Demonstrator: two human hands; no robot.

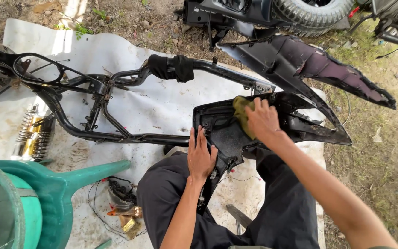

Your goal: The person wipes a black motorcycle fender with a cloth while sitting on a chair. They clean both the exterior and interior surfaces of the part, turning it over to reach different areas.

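Tarpaulin (162,103) under us carries the black scooter frame (116,87); across our lap lies the black fairing panel (236,131). Our left hand (201,157) presses it flat, grip released; our right hand (263,121) clenches an olive rag (241,113) on it.

A big white sheet (153,103) lies on dry dirt and thin grass (383,152). Bright sun falls at the upper left. A green plastic stool (47,193) sits at the lower left. A tyre (312,11) shows at the top.
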